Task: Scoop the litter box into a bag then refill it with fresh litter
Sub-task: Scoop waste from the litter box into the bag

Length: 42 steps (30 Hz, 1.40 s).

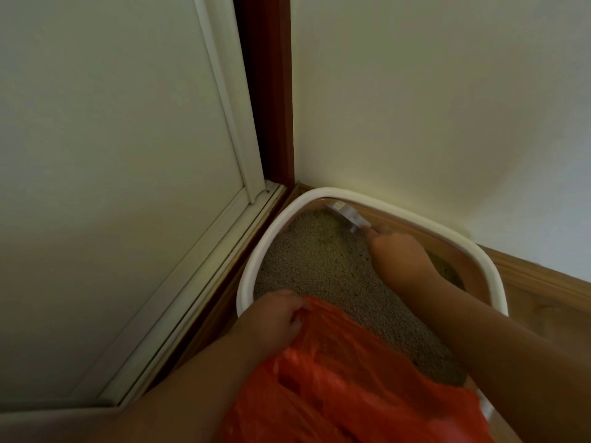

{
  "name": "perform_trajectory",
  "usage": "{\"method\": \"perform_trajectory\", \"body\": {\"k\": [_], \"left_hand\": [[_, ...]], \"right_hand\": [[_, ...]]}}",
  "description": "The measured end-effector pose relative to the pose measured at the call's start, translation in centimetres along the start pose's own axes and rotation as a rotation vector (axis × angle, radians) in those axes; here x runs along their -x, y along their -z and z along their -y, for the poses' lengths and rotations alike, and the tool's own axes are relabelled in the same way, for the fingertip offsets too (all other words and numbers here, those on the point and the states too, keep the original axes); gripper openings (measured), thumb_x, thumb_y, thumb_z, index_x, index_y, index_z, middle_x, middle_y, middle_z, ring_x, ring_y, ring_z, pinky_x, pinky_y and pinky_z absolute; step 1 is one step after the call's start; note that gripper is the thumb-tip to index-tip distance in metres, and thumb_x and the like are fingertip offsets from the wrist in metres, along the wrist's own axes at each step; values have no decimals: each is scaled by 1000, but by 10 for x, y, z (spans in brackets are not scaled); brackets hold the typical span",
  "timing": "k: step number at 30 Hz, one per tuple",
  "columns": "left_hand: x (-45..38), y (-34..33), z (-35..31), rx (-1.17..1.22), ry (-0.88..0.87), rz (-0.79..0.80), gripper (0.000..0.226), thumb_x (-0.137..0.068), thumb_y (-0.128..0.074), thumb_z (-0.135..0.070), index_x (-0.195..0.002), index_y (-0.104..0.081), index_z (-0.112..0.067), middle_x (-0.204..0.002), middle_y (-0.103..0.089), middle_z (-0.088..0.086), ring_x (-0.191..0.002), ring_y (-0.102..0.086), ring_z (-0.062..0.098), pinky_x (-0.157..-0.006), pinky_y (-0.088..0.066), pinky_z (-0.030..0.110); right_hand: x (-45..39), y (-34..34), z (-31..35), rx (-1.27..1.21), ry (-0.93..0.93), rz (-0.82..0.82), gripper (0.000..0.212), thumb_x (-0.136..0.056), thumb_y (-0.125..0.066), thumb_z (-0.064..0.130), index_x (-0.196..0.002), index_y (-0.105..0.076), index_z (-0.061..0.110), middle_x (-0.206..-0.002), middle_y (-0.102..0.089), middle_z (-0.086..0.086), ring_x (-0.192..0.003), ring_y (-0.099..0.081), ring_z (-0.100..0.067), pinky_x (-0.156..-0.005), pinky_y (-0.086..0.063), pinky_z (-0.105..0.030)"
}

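A litter box with a white rim [256,254] sits in the room's corner, filled with grey-brown litter [316,260]. My right hand [399,254] reaches into the far end and grips a grey scoop [347,215], blurred, its head near the back rim above the litter. My left hand [275,318] rests at the near left rim, pinching the edge of an orange plastic bag [345,388] that spreads over the near part of the box.
A white door [112,187] with its frame stands to the left, with a dark red jamb [271,91] in the corner. A white wall [431,107] rises behind the box. Wooden baseboard and floor [543,292] run along the right.
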<state>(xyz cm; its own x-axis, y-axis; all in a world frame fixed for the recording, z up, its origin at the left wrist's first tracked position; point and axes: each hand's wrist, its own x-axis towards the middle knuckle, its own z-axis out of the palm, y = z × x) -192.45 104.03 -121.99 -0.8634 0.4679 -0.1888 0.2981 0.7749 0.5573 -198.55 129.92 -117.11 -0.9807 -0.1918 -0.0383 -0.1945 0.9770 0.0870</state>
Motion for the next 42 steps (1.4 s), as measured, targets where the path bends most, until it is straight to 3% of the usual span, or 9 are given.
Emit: {"method": "perform_trajectory", "body": {"k": [11,14,17,21,24,26,31,38,42], "left_hand": [[1,1,-3,-1,-1,11,37,-97,-57,-16,-131,-66,-28,-122,-62,-7,-111,-58,4,-97,-46,19],[1,1,-3,1,2,-2,37,-97,-57,-16,-130,-67,-28,-122,-63,-7,-112,-58,4,-97,-45,17],[2,-1,-2,7,1,-12,37,-96,-58,-16,-129,-67,-28,-122,-63,-9,-111,-57,2,-95,-41,12],[2,-1,-3,14,6,-10,36,-96,-58,-17,-129,-67,-28,-123,-63,-9,-113,-57,2,-98,-43,15],[2,-1,-3,2,8,-11,37,-96,-58,-16,-129,-68,-28,-123,-63,-8,-113,-58,3,-97,-42,14],[2,-2,-3,0,6,-21,37,-96,-58,-16,-129,-68,-28,-123,-63,-8,-112,-58,3,-94,-39,11],[2,-2,-2,2,3,-21,36,-96,-59,-16,-129,-68,-28,-122,-63,-9,-110,-58,2,-95,-40,11],[1,-3,-1,-5,2,-16,36,-96,-59,-15,-129,-68,-27,-124,-63,-8,-111,-59,3,-97,-44,15],[1,-3,-2,-6,11,-7,37,-95,-59,-16,-129,-67,-28,-125,-63,-8,-111,-60,3,-98,-46,17]], "right_hand": [[-15,-11,27,-102,90,10,52,-95,-51,-2,-144,-49,14,-121,-66,-10,-91,-68,-25,-74,-57,-34],[-14,-4,14,-206,41,118,44,-100,-47,5,-141,-54,20,-111,-66,-7,-80,-59,-19,-69,-45,-28],[-15,3,-11,-413,-63,98,38,-100,-56,13,-132,-66,31,-115,-72,-5,-80,-58,-13,-72,-44,-24],[-4,6,-36,-818,-263,56,25,-90,-74,31,-114,-76,32,-96,-75,4,-79,-67,-17,-74,-55,-36],[4,-1,-41,-1174,-407,49,17,-82,-82,23,-96,-77,30,-90,-76,1,-80,-68,-21,-78,-59,-45],[6,-8,-42,-1245,-462,30,18,-81,-83,19,-98,-77,24,-92,-76,0,-81,-68,-22,-70,-57,-38],[1,-10,-30,-971,-361,-34,26,-91,-71,18,-116,-74,26,-94,-74,6,-76,-68,-10,-58,-47,-16],[-14,-18,-2,-675,-284,-28,39,-100,-52,5,-134,-65,18,-117,-71,-12,-81,-63,-20,-70,-49,-27],[-18,-21,9,-598,-184,84,42,-100,-48,2,-129,-69,23,-104,-70,-7,-68,-53,-10,-59,-39,-21]]}}
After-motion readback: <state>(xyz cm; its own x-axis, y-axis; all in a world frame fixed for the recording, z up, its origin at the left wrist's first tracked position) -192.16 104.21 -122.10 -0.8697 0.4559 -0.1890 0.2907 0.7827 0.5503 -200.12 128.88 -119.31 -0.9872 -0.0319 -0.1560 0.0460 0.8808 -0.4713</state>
